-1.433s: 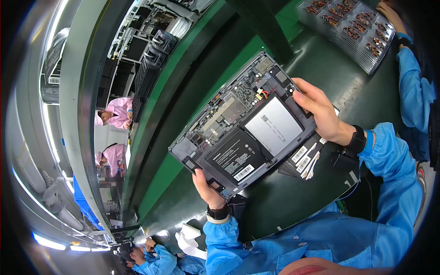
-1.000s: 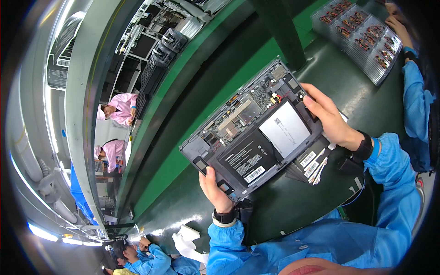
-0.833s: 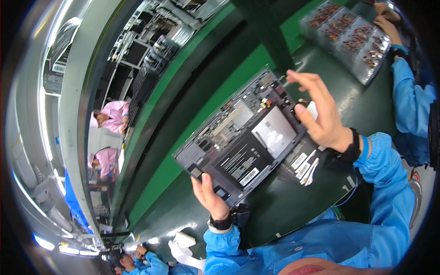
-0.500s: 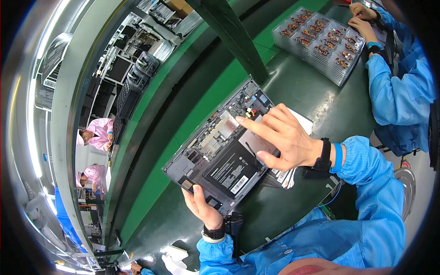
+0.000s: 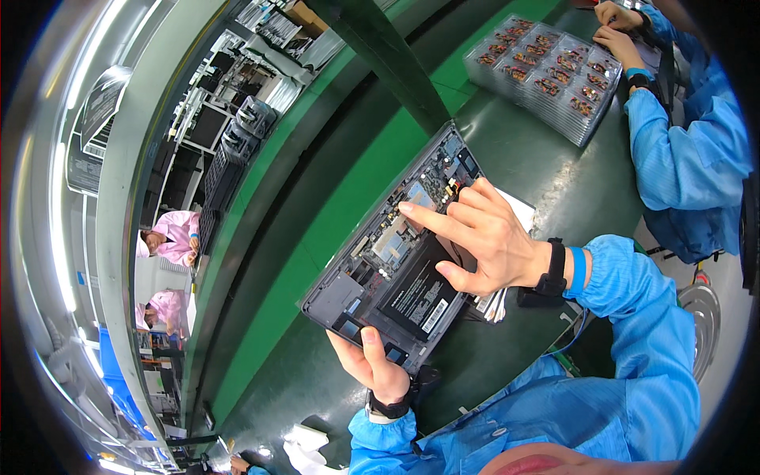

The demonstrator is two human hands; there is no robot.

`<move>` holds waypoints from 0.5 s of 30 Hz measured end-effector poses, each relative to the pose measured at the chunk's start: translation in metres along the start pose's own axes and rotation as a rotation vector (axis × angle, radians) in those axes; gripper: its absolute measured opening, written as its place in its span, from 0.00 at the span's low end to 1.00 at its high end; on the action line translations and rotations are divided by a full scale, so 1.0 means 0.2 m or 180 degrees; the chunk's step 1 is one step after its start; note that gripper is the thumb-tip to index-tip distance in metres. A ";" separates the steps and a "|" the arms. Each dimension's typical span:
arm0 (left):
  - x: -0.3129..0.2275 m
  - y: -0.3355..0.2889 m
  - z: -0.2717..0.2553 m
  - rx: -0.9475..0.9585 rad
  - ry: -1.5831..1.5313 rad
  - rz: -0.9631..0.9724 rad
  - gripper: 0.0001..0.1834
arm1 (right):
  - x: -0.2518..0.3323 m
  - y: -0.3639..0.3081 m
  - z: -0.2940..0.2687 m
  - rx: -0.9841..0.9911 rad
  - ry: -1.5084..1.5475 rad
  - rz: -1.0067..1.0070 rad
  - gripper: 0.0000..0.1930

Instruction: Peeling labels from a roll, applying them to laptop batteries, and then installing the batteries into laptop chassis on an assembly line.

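An opened laptop base is tilted above the green table, its inside facing me. My left hand grips its lower left corner, the thumb on top and the other fingers partly hidden underneath. A black battery with a white label fills the near side, and the circuit board runs along the far side. Over the board my right hand is spread, its index finger stretched out to the board's middle; whether the tip touches is hard to tell. That hand holds nothing and covers part of the base's right side.
A stack of clear trays with small coloured-wire parts stands at the far right, beside a co-worker's hands. Papers lie under the base's right side. A green post rises behind it. White scraps rest at the near left.
The laptop base and my left hand have moved a little to the right, and the base's tilt has changed. My right index fingertip now lies further along the board toward the left.
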State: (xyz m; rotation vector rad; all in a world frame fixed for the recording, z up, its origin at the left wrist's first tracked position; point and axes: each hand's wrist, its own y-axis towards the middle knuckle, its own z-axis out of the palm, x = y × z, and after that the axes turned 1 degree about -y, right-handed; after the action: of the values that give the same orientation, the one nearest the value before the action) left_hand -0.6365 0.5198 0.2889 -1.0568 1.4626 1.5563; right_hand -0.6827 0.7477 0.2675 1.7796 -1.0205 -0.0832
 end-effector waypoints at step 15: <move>-0.01 -0.03 0.01 0.0024 0.0059 0.0101 0.33 | 0.00 -0.01 0.00 -0.0133 0.0098 -0.0063 0.36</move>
State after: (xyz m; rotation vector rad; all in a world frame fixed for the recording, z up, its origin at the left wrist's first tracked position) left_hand -0.6311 0.5221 0.2879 -1.0510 1.5033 1.5658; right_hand -0.6820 0.7483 0.2660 1.7484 -0.9726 -0.0885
